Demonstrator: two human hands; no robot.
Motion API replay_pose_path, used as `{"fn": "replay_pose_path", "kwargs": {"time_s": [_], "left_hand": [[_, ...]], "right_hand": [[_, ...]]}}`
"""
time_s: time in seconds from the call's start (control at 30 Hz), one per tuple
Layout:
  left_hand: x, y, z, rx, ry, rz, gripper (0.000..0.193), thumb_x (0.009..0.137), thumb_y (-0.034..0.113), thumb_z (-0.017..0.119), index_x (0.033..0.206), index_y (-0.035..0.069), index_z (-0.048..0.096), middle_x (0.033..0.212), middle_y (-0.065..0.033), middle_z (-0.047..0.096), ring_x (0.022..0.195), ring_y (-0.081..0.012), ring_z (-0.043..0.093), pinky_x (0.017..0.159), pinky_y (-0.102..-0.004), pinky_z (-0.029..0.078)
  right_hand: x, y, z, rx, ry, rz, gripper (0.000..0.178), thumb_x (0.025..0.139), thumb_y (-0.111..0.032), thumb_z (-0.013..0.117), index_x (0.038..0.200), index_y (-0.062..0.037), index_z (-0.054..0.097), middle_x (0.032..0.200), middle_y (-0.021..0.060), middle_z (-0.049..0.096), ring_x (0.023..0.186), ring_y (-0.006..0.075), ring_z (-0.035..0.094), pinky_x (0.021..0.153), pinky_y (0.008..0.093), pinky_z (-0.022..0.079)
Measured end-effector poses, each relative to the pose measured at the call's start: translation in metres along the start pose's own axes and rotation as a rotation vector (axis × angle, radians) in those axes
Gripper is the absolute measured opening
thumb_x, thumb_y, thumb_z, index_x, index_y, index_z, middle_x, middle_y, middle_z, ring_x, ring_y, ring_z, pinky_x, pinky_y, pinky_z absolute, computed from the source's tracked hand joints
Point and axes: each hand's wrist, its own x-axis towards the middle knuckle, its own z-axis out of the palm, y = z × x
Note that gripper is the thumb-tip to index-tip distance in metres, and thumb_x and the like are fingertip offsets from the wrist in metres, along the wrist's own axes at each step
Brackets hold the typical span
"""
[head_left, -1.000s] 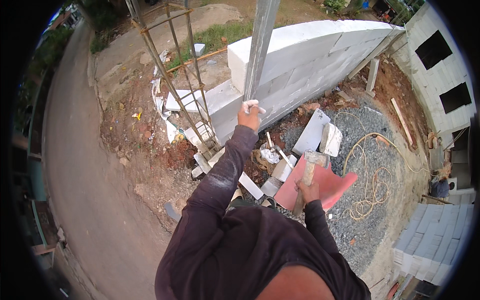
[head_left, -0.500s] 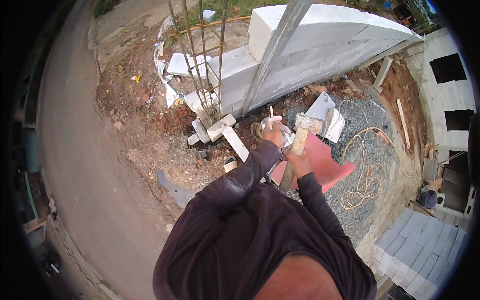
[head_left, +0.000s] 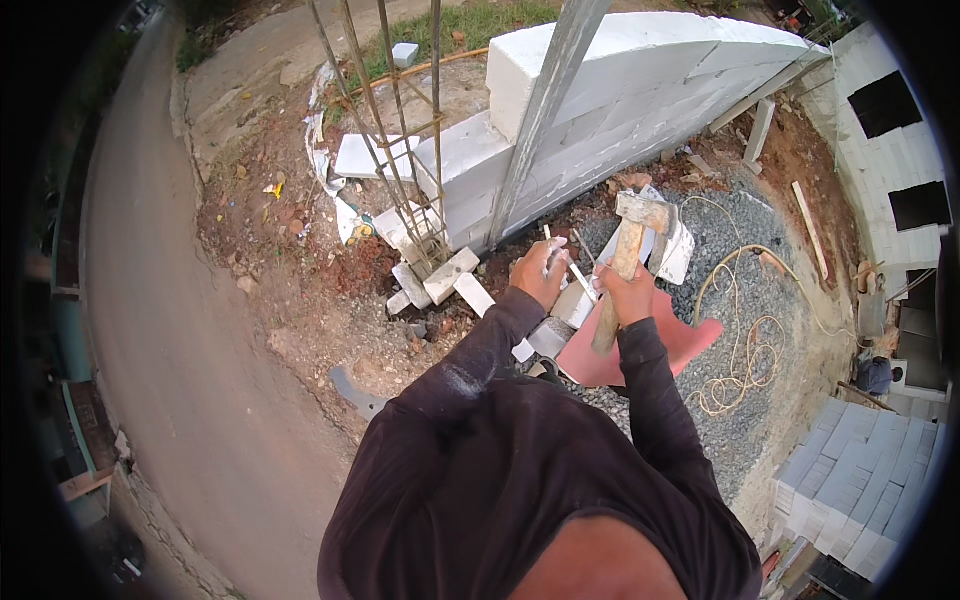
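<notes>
My right hand [head_left: 631,298] is closed round the wooden handle of a hammer [head_left: 627,250]. Its blocky, pale-crusted head points up and away from me, above the red sheet [head_left: 648,350]. To the left, my left hand [head_left: 540,274] has bent, white-dusted fingers closed together. A thin pale tip sticks out above its knuckles, but the rest is hidden by the fingers. Just right of that hand slants a thin light-coloured stick [head_left: 582,281]. Pale block pieces [head_left: 572,304] lie beneath, between the two hands.
Ahead stands a white block wall [head_left: 600,150] with a slanted grey post [head_left: 545,105] against it. Upright rebar [head_left: 408,150] rises at its left end among loose blocks [head_left: 452,275]. A coiled yellowish hose [head_left: 745,370] lies on gravel. Stacked blocks [head_left: 855,485] are at lower right.
The hammer has swung up and slightly right, its head now farther from me. My left hand has shifted slightly left, and the pale stick and block pieces show more clearly.
</notes>
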Motion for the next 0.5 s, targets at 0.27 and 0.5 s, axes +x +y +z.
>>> {"fn": "replay_pose_path", "kwargs": {"time_s": [0.27, 0.5], "left_hand": [[0.086, 0.006, -0.001, -0.567, -0.241, -0.386, 0.025, 0.086, 0.027, 0.053, 0.095, 0.004, 0.060, 0.085, -0.0032, 0.063, 0.067, -0.0080, 0.054, 0.060, -0.0221, 0.042], [0.118, 0.013, 0.006, -0.715, -0.132, -0.433, 0.018, 0.086, 0.021, 0.053, 0.089, 0.004, 0.054, 0.079, -0.0081, 0.064, 0.057, -0.0102, 0.053, 0.051, -0.0224, 0.041]], "right_hand": [[0.035, -0.042, 0.022, 0.055, -0.058, -0.096, 0.015, 0.073, -0.004, 0.062, 0.084, -0.0002, 0.053, 0.068, 0.0034, 0.057, 0.056, 0.0090, 0.055, 0.051, 0.0220, 0.045], [0.050, -0.061, 0.035, 0.098, -0.003, -0.157, 0.016, 0.073, -0.008, 0.064, 0.082, -0.0002, 0.053, 0.068, 0.0015, 0.055, 0.055, 0.0077, 0.053, 0.049, 0.0221, 0.042]]}}
